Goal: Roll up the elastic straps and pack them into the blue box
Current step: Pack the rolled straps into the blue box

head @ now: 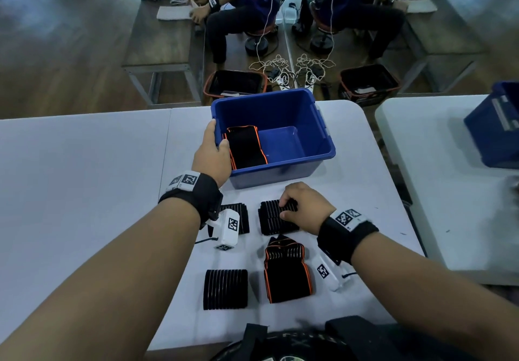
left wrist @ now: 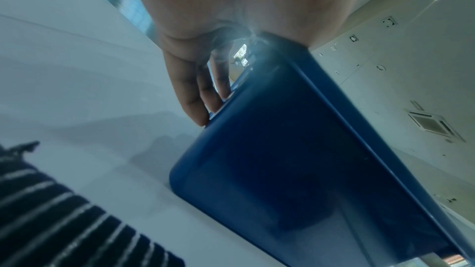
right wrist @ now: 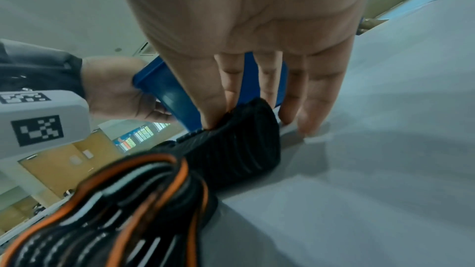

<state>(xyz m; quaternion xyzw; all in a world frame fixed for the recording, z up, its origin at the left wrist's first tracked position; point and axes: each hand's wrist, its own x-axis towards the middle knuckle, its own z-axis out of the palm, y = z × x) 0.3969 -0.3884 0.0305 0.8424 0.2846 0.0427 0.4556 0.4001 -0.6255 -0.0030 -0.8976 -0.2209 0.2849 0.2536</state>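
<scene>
The blue box (head: 306, 113) stands at the table's far side; the left wrist view shows its outer wall (left wrist: 282, 159). A rolled black strap with orange edges (head: 245, 147) lies in its left half. My left hand (head: 216, 139) grips the box's left rim, thumb inside and fingers (left wrist: 195, 96) outside. Just in front of the box, my right hand (head: 286, 206) pinches the far edge of a folded black ribbed strap (head: 273, 220), whose edge is curled up (right wrist: 236, 143). A second ribbed strap (head: 243, 217) is partly hidden under my left wrist.
Nearer me lie a ribbed black strap (head: 225, 289) and an orange-edged strap (head: 286, 273). The white table (head: 84, 178) ends at the right, where a second table holds another blue box (head: 494, 124). Beyond are baskets (head: 236, 82), cables and a seated person.
</scene>
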